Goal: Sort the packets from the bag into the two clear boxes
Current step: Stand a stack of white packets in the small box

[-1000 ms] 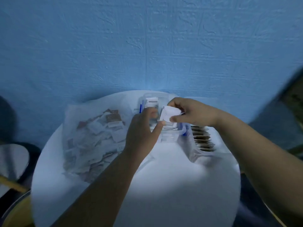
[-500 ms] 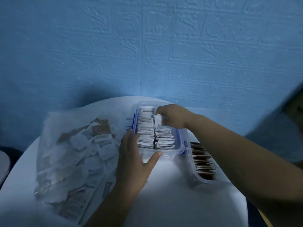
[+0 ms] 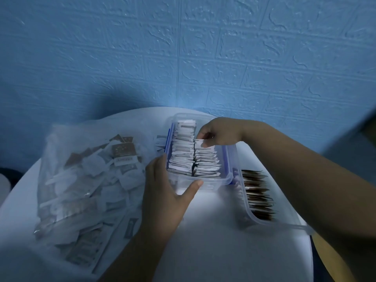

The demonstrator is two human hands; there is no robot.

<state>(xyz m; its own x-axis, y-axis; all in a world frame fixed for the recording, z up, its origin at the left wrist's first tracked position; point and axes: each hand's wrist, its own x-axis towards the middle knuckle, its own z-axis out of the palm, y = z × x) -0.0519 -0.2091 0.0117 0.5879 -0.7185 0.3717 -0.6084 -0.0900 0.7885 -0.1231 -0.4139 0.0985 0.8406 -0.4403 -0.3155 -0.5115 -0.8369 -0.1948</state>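
Note:
A clear plastic bag full of white and brown packets lies on the left of the round white table. A clear box with blue clips holds two rows of upright white packets. My left hand rests against the box's near left corner, thumb along its front wall. My right hand reaches over the box and pinches a white packet at the far end of the right row. A second clear box to the right holds a row of brown packets.
The round white table stands against a blue textured wall. A few loose packets lie between the bag and the first box. The table's edge curves close behind both boxes and to the right.
My right hand has carried the white packet from above the box down into the right row. My left hand has dropped from the packets to the box's near corner.

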